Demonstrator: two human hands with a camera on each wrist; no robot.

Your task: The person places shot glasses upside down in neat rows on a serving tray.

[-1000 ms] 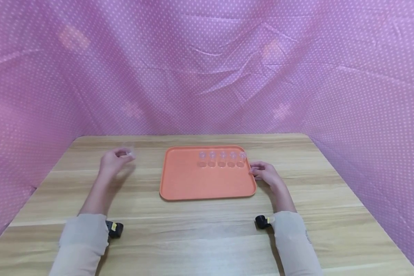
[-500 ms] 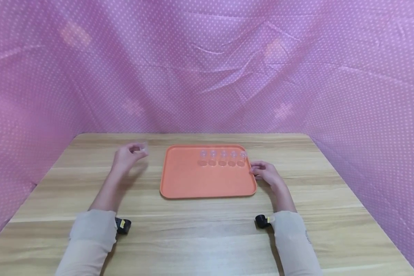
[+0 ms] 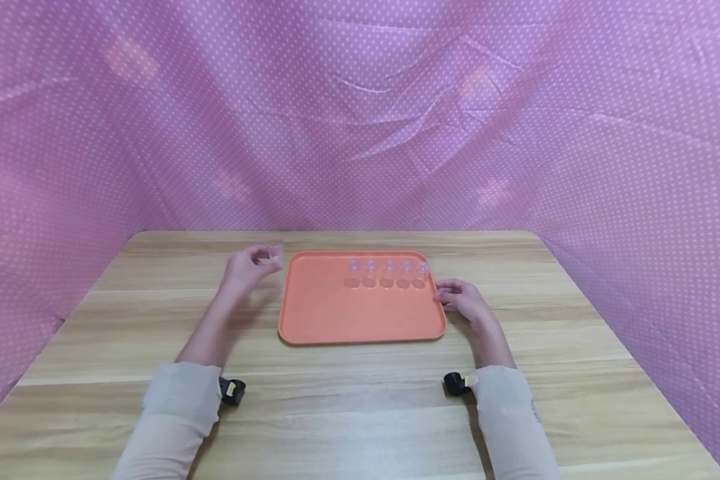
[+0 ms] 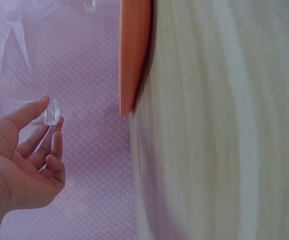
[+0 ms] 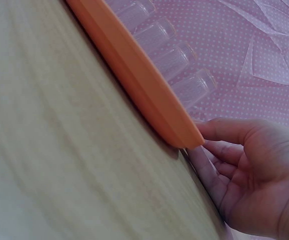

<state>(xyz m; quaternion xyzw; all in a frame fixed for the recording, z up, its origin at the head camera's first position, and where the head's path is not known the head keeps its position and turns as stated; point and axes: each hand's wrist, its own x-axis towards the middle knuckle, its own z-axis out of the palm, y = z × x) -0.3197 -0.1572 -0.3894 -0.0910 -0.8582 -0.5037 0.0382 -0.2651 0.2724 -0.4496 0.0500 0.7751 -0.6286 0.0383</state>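
My left hand (image 3: pixel 244 272) pinches a clear shot glass (image 4: pixel 55 112) between thumb and fingers. It is raised above the table, just off the left back corner of an orange tray (image 3: pixel 360 321). In the left wrist view the glass lies tilted, its thick base showing past the thumb. My right hand (image 3: pixel 467 303) grips the tray's right rim. In the right wrist view the thumb lies at the top of the rim (image 5: pixel 139 75) and the fingers reach below it. Several matching shot glasses (image 3: pixel 387 273) stand in a row along the tray's back right part.
The tray lies on a light wooden table (image 3: pixel 348 407). Pink dotted cloth (image 3: pixel 360 133) hangs behind the table and on both sides. A small black camera sits at each wrist, the left one (image 3: pixel 233 391) and the right one (image 3: pixel 455 384).
My left hand has moved right with the shot glass, from well left of the tray to close beside its back left corner. The right hand and the row of glasses stay in place.
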